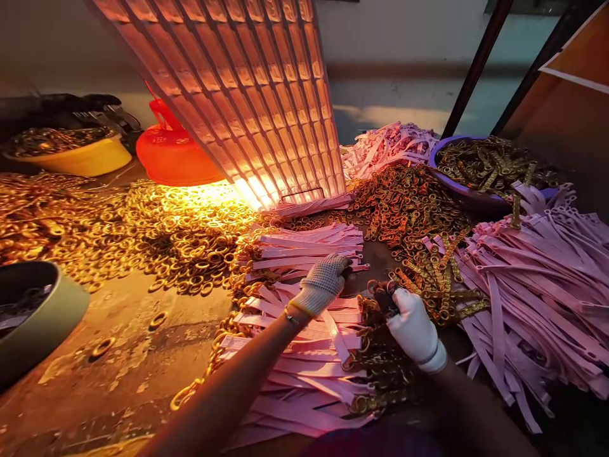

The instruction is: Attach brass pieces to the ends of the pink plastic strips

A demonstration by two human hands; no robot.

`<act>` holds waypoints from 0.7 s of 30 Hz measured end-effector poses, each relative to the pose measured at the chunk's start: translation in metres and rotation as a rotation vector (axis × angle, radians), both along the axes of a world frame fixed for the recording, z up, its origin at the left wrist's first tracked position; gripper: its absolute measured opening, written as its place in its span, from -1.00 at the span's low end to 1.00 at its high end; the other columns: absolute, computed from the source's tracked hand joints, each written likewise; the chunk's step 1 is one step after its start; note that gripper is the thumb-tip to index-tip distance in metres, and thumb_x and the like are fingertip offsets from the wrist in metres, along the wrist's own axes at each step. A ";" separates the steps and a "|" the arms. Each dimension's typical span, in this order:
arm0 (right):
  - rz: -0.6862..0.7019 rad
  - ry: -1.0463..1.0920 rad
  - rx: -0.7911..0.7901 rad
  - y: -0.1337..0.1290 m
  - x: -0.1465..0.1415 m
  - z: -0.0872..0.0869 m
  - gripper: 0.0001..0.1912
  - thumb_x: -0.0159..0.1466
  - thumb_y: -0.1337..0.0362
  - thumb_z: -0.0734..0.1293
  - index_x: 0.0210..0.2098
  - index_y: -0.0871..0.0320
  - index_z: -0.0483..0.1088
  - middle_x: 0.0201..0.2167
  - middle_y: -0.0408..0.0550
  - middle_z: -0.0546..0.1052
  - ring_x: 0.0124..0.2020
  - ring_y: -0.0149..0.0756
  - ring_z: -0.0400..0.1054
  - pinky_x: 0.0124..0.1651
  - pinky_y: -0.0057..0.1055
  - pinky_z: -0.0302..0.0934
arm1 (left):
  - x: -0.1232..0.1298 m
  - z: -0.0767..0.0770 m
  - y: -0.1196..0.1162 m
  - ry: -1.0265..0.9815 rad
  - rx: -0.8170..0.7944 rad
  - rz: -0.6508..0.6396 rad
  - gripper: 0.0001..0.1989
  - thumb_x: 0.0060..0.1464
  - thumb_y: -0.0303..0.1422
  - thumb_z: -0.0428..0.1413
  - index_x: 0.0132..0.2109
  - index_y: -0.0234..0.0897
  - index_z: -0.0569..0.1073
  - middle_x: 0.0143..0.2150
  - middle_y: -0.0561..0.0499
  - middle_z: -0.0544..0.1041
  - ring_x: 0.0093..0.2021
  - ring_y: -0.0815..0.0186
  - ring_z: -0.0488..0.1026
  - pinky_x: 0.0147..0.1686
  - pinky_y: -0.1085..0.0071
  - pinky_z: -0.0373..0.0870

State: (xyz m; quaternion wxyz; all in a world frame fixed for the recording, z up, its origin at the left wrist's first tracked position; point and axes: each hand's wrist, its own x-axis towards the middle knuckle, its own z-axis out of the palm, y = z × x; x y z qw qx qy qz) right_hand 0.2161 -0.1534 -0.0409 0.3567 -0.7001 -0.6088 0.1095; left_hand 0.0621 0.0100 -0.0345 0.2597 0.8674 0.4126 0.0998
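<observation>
My left hand (326, 282), in a dotted pale glove with dark fingertips, hovers over rows of pink straps (304, 244). Its fingers are curled together; whatever they hold is hidden. To the right, my right hand (413, 324) wears a white glove. Its dark fingertips are pinched around a small brass ringed piece (391, 285), partly hidden. The straps lie roughly side by side, with gold rings (242, 254) along their left ends. Brass chain-like pieces (387, 362) lie at the right ends, below my right hand.
A bright lamp behind a ribbed panel (266, 95) lights a heap of gold rings (190, 235). Pink straps (537, 273) are piled right, near brass links (404, 203) and a purple basin (432, 155). Left are a yellow basin (95, 158), a red container (176, 155) and a pale tub (66, 304).
</observation>
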 end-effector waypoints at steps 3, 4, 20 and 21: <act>0.022 0.076 -0.008 -0.004 0.003 -0.006 -0.86 0.31 0.32 0.27 -0.31 0.09 0.48 -0.50 -0.05 0.52 -0.43 -0.22 0.40 -0.32 -0.39 0.24 | 0.011 -0.013 0.017 0.119 0.064 -0.009 -0.75 0.23 -0.49 -0.01 -0.04 -0.32 0.51 0.04 -0.25 0.46 -0.08 0.07 0.51 -0.12 0.20 0.42; 0.032 0.097 -0.024 -0.005 0.003 -0.007 -0.86 0.30 0.32 0.27 -0.30 0.08 0.49 -0.50 -0.05 0.53 -0.42 -0.21 0.41 -0.31 -0.39 0.25 | 0.012 -0.017 0.017 0.157 0.080 -0.018 -0.73 0.25 -0.49 -0.03 -0.01 -0.31 0.51 0.06 -0.26 0.44 -0.11 0.07 0.52 -0.15 0.19 0.43; 0.138 -0.056 -0.083 0.005 -0.005 0.011 -0.62 0.02 0.54 0.22 -0.22 0.15 0.47 -0.30 0.01 0.57 -0.24 -0.17 0.46 -0.15 -0.37 0.29 | -0.011 -0.022 0.008 -0.149 0.004 0.060 -0.80 0.15 -0.49 0.03 -0.17 -0.26 0.54 -0.18 -0.10 0.59 -0.17 0.20 0.52 -0.14 0.34 0.41; 0.154 -0.054 -0.059 0.007 -0.008 0.012 -0.59 0.01 0.55 0.21 -0.19 0.16 0.48 -0.28 0.02 0.57 -0.23 -0.16 0.46 -0.13 -0.36 0.30 | -0.015 -0.019 0.005 -0.201 -0.018 0.092 -0.81 0.17 -0.44 0.02 -0.18 -0.27 0.54 -0.25 -0.08 0.59 -0.26 0.23 0.51 -0.20 0.36 0.41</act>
